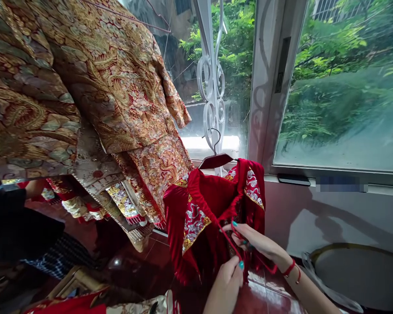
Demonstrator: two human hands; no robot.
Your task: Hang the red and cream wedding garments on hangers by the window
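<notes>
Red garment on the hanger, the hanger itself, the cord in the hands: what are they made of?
Red garment: looks like velvet, matte deep pile, with metallic silver-gold embroidery panels. Hanger: dark red body, wood or plastic, cannot tell; thin metal wire hook. Red cord, pinched by left hand and right hand: thin textile string, probably.

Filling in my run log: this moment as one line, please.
left hand: pinching cord | right hand: holding cord | jacket: red, on hanger | gold robes: hanging beside it
</notes>
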